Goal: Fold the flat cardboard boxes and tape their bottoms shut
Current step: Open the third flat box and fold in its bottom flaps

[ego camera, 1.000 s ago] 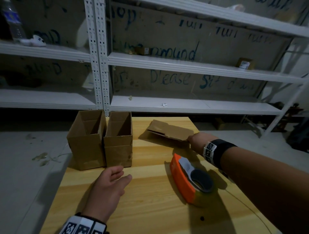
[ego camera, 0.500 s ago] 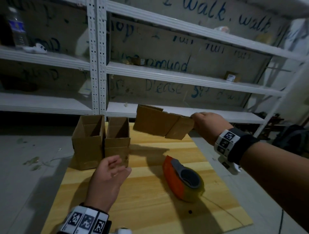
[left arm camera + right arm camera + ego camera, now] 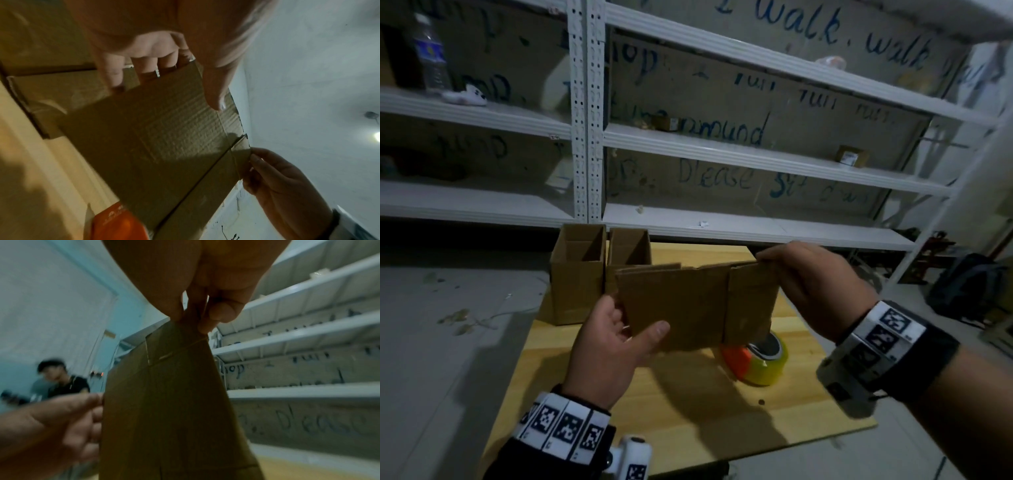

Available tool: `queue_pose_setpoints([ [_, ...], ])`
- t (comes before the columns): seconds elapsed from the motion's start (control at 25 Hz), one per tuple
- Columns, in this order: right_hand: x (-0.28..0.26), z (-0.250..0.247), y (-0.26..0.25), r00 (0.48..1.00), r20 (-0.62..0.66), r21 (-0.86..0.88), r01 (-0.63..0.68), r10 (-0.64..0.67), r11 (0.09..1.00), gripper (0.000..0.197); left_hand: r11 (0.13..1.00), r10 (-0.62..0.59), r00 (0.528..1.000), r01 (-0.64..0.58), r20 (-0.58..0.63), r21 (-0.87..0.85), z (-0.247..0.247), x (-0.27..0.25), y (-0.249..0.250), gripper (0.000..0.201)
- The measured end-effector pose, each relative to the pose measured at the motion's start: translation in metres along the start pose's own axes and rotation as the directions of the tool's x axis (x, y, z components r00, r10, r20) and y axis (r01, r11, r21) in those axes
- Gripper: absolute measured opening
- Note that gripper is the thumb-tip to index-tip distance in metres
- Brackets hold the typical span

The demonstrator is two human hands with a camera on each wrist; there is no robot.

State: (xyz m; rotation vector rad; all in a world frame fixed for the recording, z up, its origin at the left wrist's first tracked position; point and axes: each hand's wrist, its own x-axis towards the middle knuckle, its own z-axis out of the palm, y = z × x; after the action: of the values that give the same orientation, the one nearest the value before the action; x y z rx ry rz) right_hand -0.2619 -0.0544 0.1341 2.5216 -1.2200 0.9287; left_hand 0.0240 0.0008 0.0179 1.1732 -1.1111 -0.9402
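A flat brown cardboard box [image 3: 695, 305] [image 3: 164, 146] [image 3: 170, 410] is held upright above the wooden table [image 3: 688, 404]. My left hand [image 3: 613, 342] [image 3: 156, 68] grips its lower left edge, thumb on the near face and fingers behind. My right hand [image 3: 804, 277] [image 3: 201, 311] pinches its upper right corner. Two folded boxes stand open-topped side by side at the table's far left: one box [image 3: 575, 277] and its neighbour [image 3: 628, 250]. An orange tape dispenser [image 3: 756, 359] with a yellowish roll lies on the table, partly hidden behind the flat box.
White metal shelving [image 3: 722, 147] runs along the wall behind the table, with a water bottle [image 3: 429, 51] and small items on it. A dark bag [image 3: 969, 284] sits on the floor at right. Another person [image 3: 61, 381] shows in the right wrist view.
My right hand lifted the flat box off the table and brought it toward me, turning it upright. My left hand rose from the table and took hold of its left edge.
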Motion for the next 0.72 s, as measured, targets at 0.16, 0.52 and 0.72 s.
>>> queue_pose_setpoints([
  [0.16,-0.024,0.049,-0.031,0.862,0.026,0.531,-0.441,0.506,0.723,0.051,0.998,-0.016,0.995,0.022,-0.102,0.052,-0.010,-0.003,-0.003,0.022],
  [0.52,-0.062,0.135,-0.065,0.776,0.325,0.817,-0.518,0.541,0.252,0.071,0.998,-0.067,0.997,0.067,-0.024,0.009,-0.034,-0.008,-0.026,0.057],
  [0.72,-0.061,0.148,-0.069,0.868,0.338,0.863,-0.440,0.364,0.247,0.115,0.998,-0.043,0.992,0.049,0.116,-0.043,-0.024,-0.013,-0.036,0.103],
])
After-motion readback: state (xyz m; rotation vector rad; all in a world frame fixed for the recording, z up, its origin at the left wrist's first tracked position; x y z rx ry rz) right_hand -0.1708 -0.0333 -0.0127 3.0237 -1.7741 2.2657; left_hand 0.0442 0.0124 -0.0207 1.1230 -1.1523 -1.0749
